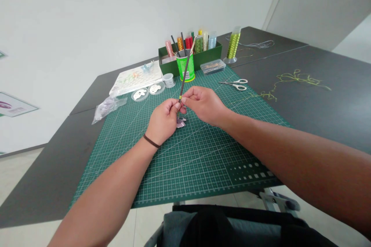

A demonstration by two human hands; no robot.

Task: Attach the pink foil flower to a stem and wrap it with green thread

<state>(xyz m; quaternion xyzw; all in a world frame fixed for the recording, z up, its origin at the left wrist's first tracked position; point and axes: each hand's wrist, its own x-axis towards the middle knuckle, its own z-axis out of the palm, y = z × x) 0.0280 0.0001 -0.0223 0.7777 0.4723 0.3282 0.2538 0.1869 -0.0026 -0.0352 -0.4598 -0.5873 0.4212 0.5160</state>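
Left hand (164,121) and right hand (204,105) were both closed in a pinch on a slim dark rod (186,71), which tilted up between my fingertips, right at its yellow-green wrapped band (180,96). A small lilac petal-like piece (180,124) sat at the rod's lower end, just above a green cutting mat (185,170). A dark band (151,141) circled my left wrist. Beyond the rod stood a green cup (191,71), before a green box (214,52) of thread spools. White-handled scissors (234,84) lay on the mat, and loose green wire (298,78) trailed across the dark tabletop (333,123) beside it.
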